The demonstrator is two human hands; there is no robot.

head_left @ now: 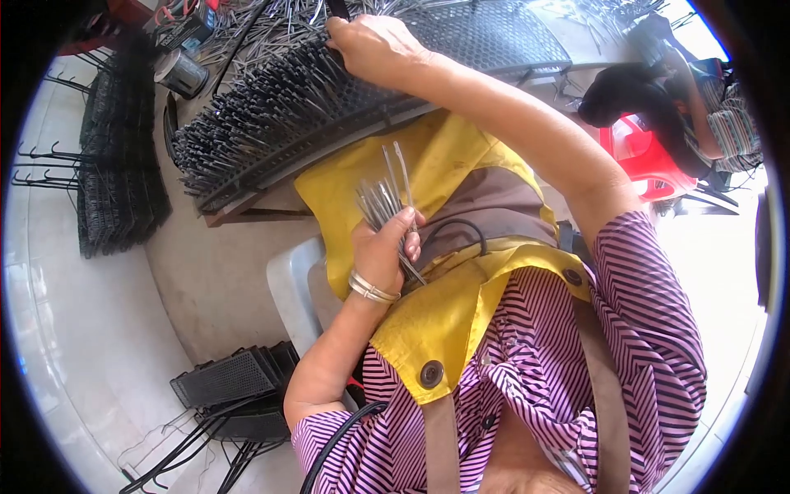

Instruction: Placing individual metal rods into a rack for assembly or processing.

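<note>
My left hand (381, 251) is closed round a bundle of thin silvery metal strips (377, 200), held upright over my lap. Two of the strips stick up higher than the others, and their ends look slotted. Ahead of me lies a long black perforated rack (494, 37), its left part packed with many dark slim metal pieces (267, 103) standing upright. My right hand (374, 51) reaches to the far edge of that packed part, fingers pinched together. Whatever sits between those fingertips is too hidden to name; a dark upright piece (337, 8) shows just beyond them.
Loose metal strips (239, 33) cover the table behind the rack, with a tin can (181, 74) at its left. Black hooked racks stand at far left (119, 156) and lower left (226, 379). Another person's striped sleeve (732, 132) and a red plastic seat (650, 165) are at right.
</note>
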